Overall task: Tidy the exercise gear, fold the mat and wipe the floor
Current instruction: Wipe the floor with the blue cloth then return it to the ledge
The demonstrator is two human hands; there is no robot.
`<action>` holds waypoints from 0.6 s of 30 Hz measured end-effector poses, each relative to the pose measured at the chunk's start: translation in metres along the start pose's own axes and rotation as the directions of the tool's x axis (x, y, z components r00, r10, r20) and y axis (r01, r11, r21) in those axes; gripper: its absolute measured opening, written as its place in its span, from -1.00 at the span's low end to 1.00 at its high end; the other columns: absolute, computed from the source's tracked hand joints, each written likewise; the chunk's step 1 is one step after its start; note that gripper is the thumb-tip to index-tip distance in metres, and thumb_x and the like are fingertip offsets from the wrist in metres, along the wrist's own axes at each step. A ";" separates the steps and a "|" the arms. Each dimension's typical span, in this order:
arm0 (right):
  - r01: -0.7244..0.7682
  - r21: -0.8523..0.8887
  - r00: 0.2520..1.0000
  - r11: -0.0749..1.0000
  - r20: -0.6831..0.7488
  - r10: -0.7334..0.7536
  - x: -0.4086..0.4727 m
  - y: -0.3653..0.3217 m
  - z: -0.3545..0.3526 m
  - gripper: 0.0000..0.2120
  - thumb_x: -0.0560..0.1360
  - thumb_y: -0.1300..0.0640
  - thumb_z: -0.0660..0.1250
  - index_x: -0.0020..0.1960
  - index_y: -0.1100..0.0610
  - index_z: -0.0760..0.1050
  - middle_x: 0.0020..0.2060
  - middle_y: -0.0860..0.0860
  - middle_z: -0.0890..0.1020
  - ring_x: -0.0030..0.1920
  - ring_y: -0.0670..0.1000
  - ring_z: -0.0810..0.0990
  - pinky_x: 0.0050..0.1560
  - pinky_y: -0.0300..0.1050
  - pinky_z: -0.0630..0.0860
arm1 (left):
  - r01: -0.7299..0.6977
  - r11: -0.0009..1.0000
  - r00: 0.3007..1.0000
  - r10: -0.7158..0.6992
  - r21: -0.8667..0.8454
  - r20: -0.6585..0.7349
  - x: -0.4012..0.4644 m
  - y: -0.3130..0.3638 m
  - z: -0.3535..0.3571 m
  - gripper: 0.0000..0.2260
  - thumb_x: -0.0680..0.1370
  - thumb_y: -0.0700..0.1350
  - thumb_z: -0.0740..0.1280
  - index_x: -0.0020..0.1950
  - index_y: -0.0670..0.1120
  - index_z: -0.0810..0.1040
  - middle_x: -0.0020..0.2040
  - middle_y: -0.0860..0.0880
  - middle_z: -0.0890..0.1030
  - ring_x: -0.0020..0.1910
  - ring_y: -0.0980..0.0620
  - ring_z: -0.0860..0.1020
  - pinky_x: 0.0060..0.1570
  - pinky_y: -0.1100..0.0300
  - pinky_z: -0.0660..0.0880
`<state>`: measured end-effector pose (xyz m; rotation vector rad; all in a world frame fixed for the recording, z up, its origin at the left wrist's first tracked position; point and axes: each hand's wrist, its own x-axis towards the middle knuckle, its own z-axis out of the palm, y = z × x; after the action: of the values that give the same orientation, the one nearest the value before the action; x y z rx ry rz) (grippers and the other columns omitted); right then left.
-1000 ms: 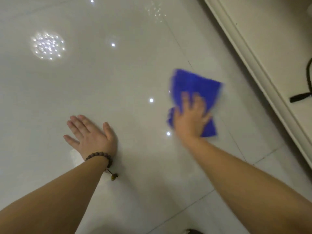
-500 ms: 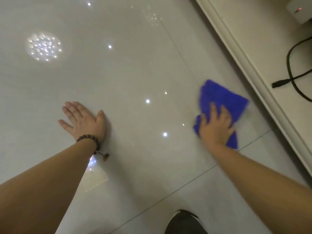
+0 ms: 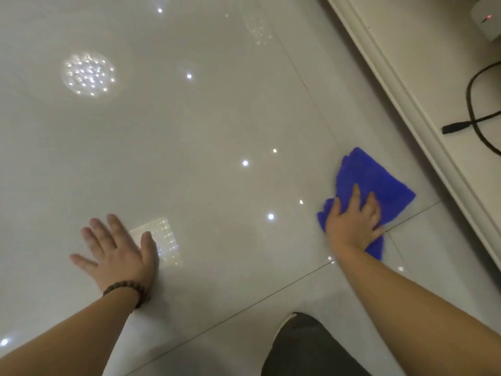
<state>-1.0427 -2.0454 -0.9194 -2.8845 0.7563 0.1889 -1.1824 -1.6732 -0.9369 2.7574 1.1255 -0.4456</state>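
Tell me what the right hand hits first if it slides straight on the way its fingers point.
Probably the pale skirting ledge. The right hand, pressing the blue cloth, points up and slightly right over bare floor; depth is uncertain.

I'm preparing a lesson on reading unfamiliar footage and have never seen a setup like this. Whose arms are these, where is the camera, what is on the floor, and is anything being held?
No machine here: a person wears a camera on the head, looking down at their own arms. The left hand, with a bead bracelet on its wrist, rests flat on the glossy tiled floor. The right hand presses a blue cloth flat onto the floor, fingers straight. Bright spots are reflected lights. A black cable lies beyond the pale skirting.
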 end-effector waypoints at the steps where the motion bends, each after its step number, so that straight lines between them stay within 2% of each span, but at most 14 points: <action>1: 0.090 0.001 0.996 0.996 0.003 -0.090 -0.019 -0.020 0.006 -0.47 0.58 -0.15 0.10 0.52 -0.10 0.11 0.52 0.07 0.14 0.49 0.13 0.10 0.37 0.28 0.14 | -0.002 1.000 1.000 0.002 0.002 0.001 0.000 0.001 0.000 -0.28 0.52 0.28 -0.18 0.58 -0.10 -0.14 0.58 -0.18 -0.12 0.55 -0.12 -0.19 0.42 -0.34 -0.18; 2: 0.273 -0.014 0.962 0.962 0.001 -0.273 -0.039 -0.037 0.014 -0.47 0.57 -0.16 0.12 0.51 -0.11 0.14 0.51 0.06 0.18 0.48 0.13 0.15 0.34 0.26 0.18 | -0.008 1.000 1.000 0.008 0.004 0.007 0.001 0.001 0.000 -0.28 0.52 0.28 -0.19 0.58 -0.10 -0.15 0.58 -0.18 -0.12 0.55 -0.12 -0.19 0.42 -0.34 -0.19; 3: 0.495 -0.042 0.869 0.868 0.022 -0.494 -0.058 -0.049 0.020 -0.47 0.55 -0.17 0.13 0.49 -0.12 0.18 0.49 0.04 0.23 0.46 0.12 0.20 0.31 0.24 0.23 | -0.014 1.000 1.000 0.014 0.005 0.011 0.001 0.001 0.000 -0.28 0.52 0.28 -0.20 0.58 -0.10 -0.16 0.58 -0.18 -0.13 0.55 -0.12 -0.20 0.42 -0.34 -0.19; 4: 0.691 -0.057 0.723 0.721 0.075 -0.687 -0.072 -0.054 0.024 -0.47 0.53 -0.19 0.12 0.48 -0.14 0.21 0.48 0.01 0.26 0.45 0.09 0.23 0.31 0.22 0.26 | -0.017 1.000 1.000 0.017 0.005 0.011 0.001 0.000 -0.001 -0.27 0.52 0.29 -0.21 0.58 -0.10 -0.16 0.58 -0.17 -0.14 0.55 -0.12 -0.20 0.42 -0.34 -0.20; 5: 0.814 -0.057 0.581 0.578 0.127 -0.804 -0.076 -0.051 0.025 -0.47 0.51 -0.20 0.10 0.47 -0.16 0.22 0.47 -0.01 0.28 0.45 0.06 0.23 0.31 0.21 0.27 | -0.016 1.000 1.000 0.016 0.000 0.012 0.001 -0.002 -0.001 -0.27 0.52 0.29 -0.21 0.58 -0.10 -0.16 0.58 -0.17 -0.15 0.55 -0.12 -0.21 0.42 -0.33 -0.22; 6: 0.870 -0.039 0.492 0.492 0.151 -0.858 -0.071 -0.044 0.024 -0.48 0.50 -0.20 0.10 0.46 -0.18 0.23 0.47 -0.03 0.28 0.45 0.04 0.23 0.31 0.21 0.27 | -0.012 1.000 1.000 0.012 -0.012 0.019 0.001 -0.003 -0.002 -0.27 0.52 0.29 -0.21 0.58 -0.09 -0.17 0.58 -0.17 -0.16 0.55 -0.12 -0.21 0.42 -0.33 -0.23; 7: 0.862 -0.036 0.504 0.505 0.145 -0.851 -0.062 -0.034 0.023 -0.48 0.50 -0.20 0.10 0.45 -0.18 0.24 0.46 -0.04 0.29 0.44 0.03 0.23 0.30 0.21 0.28 | -0.012 1.000 0.999 0.013 -0.020 0.030 0.001 -0.003 -0.003 -0.28 0.53 0.29 -0.20 0.58 -0.09 -0.17 0.58 -0.17 -0.17 0.55 -0.12 -0.22 0.42 -0.33 -0.24; 8: 0.788 -0.045 0.614 0.614 0.121 -0.780 -0.053 -0.022 0.021 -0.48 0.51 -0.20 0.09 0.45 -0.17 0.25 0.46 -0.02 0.30 0.44 0.04 0.24 0.28 0.21 0.30 | -0.020 1.000 0.999 0.021 -0.023 0.044 0.001 -0.003 -0.005 -0.29 0.55 0.29 -0.18 0.58 -0.09 -0.18 0.58 -0.16 -0.18 0.55 -0.11 -0.23 0.42 -0.32 -0.24; 10: 0.484 -0.027 0.875 0.874 0.038 -0.483 -0.040 -0.003 0.013 -0.47 0.53 -0.23 0.06 0.47 -0.13 0.22 0.48 0.03 0.26 0.45 0.09 0.23 0.29 0.24 0.27 | -0.020 0.999 0.995 0.023 -0.034 0.096 0.005 -0.005 -0.008 -0.32 0.58 0.27 -0.13 0.58 -0.08 -0.22 0.57 -0.14 -0.24 0.54 -0.11 -0.27 0.42 -0.32 -0.24; 11: 0.355 -0.027 0.934 0.934 0.044 -0.354 -0.039 0.001 0.011 -0.47 0.56 -0.22 0.05 0.49 -0.11 0.18 0.49 0.05 0.23 0.46 0.12 0.19 0.31 0.26 0.25 | -0.017 0.999 0.991 0.022 -0.044 0.129 0.006 -0.006 -0.012 -0.31 0.59 0.26 -0.10 0.57 -0.06 -0.24 0.57 -0.13 -0.26 0.54 -0.10 -0.29 0.43 -0.31 -0.25; 12: 0.327 -0.057 0.944 0.943 0.059 -0.324 -0.044 0.001 0.010 -0.47 0.57 -0.20 0.07 0.51 -0.09 0.16 0.49 0.08 0.21 0.46 0.14 0.18 0.31 0.26 0.25 | -0.027 0.998 0.987 0.035 -0.055 0.154 0.007 -0.008 -0.015 -0.31 0.59 0.26 -0.07 0.57 -0.05 -0.26 0.57 -0.11 -0.29 0.53 -0.09 -0.31 0.43 -0.30 -0.26; 13: 0.393 -0.085 0.919 0.915 0.072 -0.388 -0.051 -0.002 0.008 -0.47 0.57 -0.17 0.12 0.51 -0.07 0.16 0.49 0.11 0.22 0.45 0.17 0.19 0.29 0.26 0.28 | -0.047 0.996 0.984 0.058 -0.071 0.168 0.007 -0.012 -0.016 -0.31 0.59 0.26 -0.04 0.56 -0.02 -0.27 0.56 -0.09 -0.30 0.53 -0.07 -0.32 0.43 -0.28 -0.27; 15: 0.600 -0.104 0.799 0.793 0.128 -0.588 -0.066 -0.007 0.005 -0.46 0.55 -0.13 0.21 0.49 -0.05 0.22 0.47 0.12 0.26 0.42 0.20 0.25 0.23 0.23 0.34 | -0.082 0.985 0.972 0.113 -0.153 0.204 0.010 -0.023 -0.022 -0.31 0.60 0.23 0.06 0.57 0.05 -0.26 0.57 -0.03 -0.30 0.53 -0.01 -0.31 0.43 -0.23 -0.28; 18: 0.706 -0.073 0.690 0.705 0.295 -0.661 -0.065 -0.003 -0.010 -0.38 0.51 -0.19 0.26 0.50 -0.10 0.16 0.51 0.07 0.18 0.46 0.17 0.19 0.31 0.18 0.32 | -0.136 0.940 0.941 0.221 -0.313 0.255 0.022 -0.044 -0.030 -0.35 0.57 0.19 0.11 0.58 0.08 -0.09 0.59 0.02 -0.20 0.55 0.04 -0.23 0.45 -0.23 -0.24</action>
<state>-1.0966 -2.0139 -0.8989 -2.9881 -0.4414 0.5264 -1.1919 -1.6205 -0.9153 2.4136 0.7883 -0.5812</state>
